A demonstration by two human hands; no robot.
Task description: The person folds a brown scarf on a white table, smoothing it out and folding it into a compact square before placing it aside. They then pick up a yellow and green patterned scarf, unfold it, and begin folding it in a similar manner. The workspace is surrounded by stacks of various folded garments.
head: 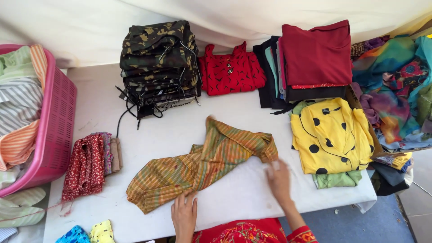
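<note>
Most of the sorting looks done already: a tall camouflage stack [158, 63], a red buttoned top [231, 70], a maroon pile [315, 58] and a yellow polka-dot shirt [330, 135] all sit folded along the back and right of the white surface [243, 193]. The striped orange-green garment [202, 164] lies in the middle, rumpled and only partly gathered, so its folding seems barely begun. The left hand [184, 216] rests flat on its near hem, fingers spread and not clenched. The right hand [278, 177] is at the sleeve end (blurred, so I cannot tell whether it grips). The pink basket [58, 121] at the left holds more unfolded clothes.
</note>
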